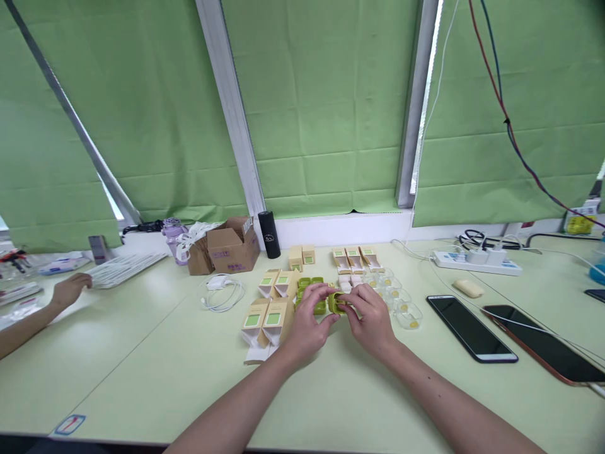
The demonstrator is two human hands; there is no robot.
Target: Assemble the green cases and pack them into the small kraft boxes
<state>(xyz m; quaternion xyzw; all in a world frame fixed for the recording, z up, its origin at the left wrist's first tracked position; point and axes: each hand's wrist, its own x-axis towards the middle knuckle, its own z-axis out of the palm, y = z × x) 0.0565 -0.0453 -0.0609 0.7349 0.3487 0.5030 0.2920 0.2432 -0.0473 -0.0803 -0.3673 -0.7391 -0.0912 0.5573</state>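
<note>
Both of my hands meet over the middle of the pale green table (142, 366). My left hand (309, 321) and my right hand (371, 318) pinch a small olive-green case (336, 303) between their fingertips. Behind it lie more green cases (309, 285). Small tan cardboard boxes (267, 318) with green labels lie to the left, more open tan boxes (354, 257) stand behind, and clear plastic cups (407, 313) sit to the right.
Two phones (470, 328) (543, 343) lie at right, near a power strip (477, 260). A brown carton (231, 247), black cylinder (269, 234) and white cable (222, 293) sit at the back left. Another person's hand (69, 291) rests by a keyboard (123, 268).
</note>
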